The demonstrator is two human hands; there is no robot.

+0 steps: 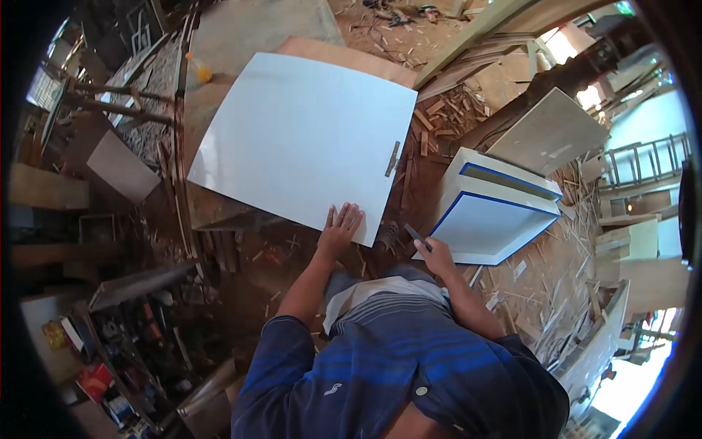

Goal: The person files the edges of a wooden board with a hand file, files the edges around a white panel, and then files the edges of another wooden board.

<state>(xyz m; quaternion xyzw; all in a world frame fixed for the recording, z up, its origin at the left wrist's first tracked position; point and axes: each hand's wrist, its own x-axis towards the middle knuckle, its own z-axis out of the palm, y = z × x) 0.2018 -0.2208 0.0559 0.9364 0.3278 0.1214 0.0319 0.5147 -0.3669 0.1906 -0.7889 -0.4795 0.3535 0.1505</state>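
A large white panel [307,139] lies on the workbench, over a brown sheet [351,58] that shows at its far edge. My left hand [344,227] rests flat on the panel's near edge, fingers stretched out. Off the panel's near right corner, my right hand [439,257] is closed around a slim dark tool [417,235]; its exact kind cannot be made out. A narrow greyish strip [393,159] lies along the panel's right edge.
White boxes with blue edges [497,223] stand on the floor to the right, beside a leaning plywood board [552,132]. Wood offcuts [446,117] litter the ground. A bottle with yellow contents [202,72] is on the bench [252,25]. Cluttered shelves [124,351] stand at left.
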